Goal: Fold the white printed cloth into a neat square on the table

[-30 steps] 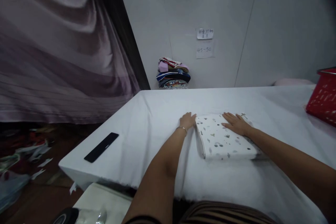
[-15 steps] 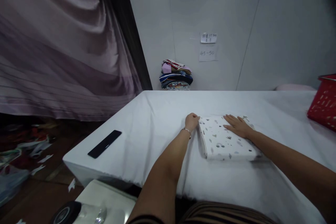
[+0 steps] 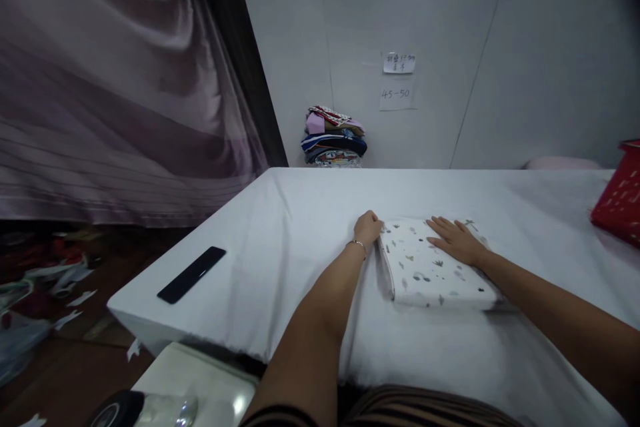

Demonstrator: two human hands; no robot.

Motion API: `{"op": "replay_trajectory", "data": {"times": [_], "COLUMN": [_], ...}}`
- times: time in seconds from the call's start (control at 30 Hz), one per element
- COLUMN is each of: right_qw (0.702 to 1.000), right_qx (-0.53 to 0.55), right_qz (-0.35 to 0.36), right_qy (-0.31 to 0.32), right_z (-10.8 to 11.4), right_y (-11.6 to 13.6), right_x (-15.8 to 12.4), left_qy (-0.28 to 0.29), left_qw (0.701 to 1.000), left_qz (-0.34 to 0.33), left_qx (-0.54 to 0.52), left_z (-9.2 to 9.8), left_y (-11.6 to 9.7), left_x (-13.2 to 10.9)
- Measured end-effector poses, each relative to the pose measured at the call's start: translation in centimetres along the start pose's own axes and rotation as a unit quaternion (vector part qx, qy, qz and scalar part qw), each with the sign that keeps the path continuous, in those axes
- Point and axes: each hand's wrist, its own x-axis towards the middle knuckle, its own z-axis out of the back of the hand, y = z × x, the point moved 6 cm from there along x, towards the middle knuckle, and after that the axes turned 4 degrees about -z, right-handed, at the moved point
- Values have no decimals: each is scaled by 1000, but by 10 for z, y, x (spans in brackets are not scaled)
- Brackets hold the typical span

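Observation:
A folded white cloth with small dark prints (image 3: pixel 425 270) lies on the white-covered table (image 3: pixel 300 227). My left hand (image 3: pixel 369 228), a thin bracelet on its wrist, rests against the cloth's far left corner with its fingers curled under the edge. My right hand (image 3: pixel 455 239) lies flat on top of the cloth near its far edge, fingers stretched out.
A black phone (image 3: pixel 191 273) lies near the table's left corner. A pile of folded clothes (image 3: pixel 333 138) sits against the wall behind the table. A red basket (image 3: pixel 620 190) stands at the right edge. A mauve curtain (image 3: pixel 115 93) hangs at the left; scraps litter the floor.
My left hand's fingers have curled in against the cloth's left corner. My right hand has stayed flat on the cloth. The view has shifted slightly.

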Motion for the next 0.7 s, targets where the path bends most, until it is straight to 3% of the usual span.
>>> {"op": "replay_trajectory", "data": {"times": [0.47,0.7], "right_qw": [999,992], "right_qx": [30,119], "right_qz": [-7,31], "right_qy": [12,-36], "right_z": [12,32], "right_y": [8,51], "right_x": [4,40], "left_qy": [16,28], "left_qw": [999,998], "left_qz": [1,-6], "left_qx": [-45,-50], "left_z": [-6,-10], "left_y": [11,14], "left_x": [-1,1]}}
